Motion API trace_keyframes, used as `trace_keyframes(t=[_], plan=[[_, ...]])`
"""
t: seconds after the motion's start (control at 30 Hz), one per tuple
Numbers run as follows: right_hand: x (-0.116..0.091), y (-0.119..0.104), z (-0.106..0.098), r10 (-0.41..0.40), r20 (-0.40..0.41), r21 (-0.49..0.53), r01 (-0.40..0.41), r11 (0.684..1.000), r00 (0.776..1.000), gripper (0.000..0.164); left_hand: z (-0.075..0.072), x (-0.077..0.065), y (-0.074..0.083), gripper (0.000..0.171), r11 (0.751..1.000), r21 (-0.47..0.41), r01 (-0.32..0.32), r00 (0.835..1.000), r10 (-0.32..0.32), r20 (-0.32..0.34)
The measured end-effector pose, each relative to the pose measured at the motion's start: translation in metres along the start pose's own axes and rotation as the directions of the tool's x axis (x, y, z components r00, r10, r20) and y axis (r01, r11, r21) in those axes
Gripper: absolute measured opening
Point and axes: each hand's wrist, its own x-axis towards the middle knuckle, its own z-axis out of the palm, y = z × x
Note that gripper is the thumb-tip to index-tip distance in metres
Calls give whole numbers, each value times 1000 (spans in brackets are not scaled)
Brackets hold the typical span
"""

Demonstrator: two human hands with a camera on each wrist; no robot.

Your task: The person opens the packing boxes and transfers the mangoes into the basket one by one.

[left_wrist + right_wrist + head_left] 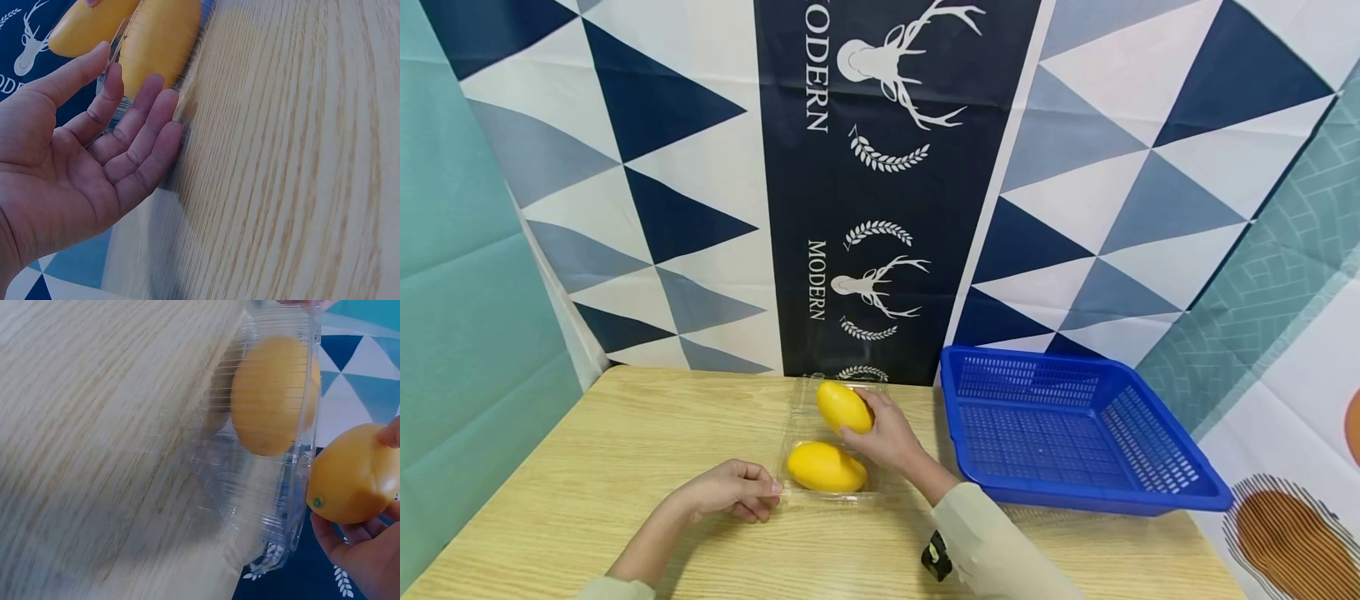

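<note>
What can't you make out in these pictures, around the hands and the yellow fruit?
- Head view: the held fruit's right side, covered by the right hand.
- Head view: the clear container's floor beneath the lying fruit.
- Right wrist view: most of the left hand, cut off by the top edge.
- Head view: the black object, too small to identify.

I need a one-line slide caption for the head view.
Right hand holds a yellow mango above a clear plastic container with a second mango inside; left hand pinches the container's edge.
</note>
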Motion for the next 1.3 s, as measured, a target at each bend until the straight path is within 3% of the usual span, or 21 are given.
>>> trace_keyframes(t=[0.57,1.3], plan=[[-1,-8,-7,-28,-9,-7,28,1000,1000,63,0,-1,0,31,1000,10,1,1000,-1,3],[-3,-16,-13,46,-34,64,-43,997,998,62,1,0,-1,36,1000,26,-12,1000,12,7]])
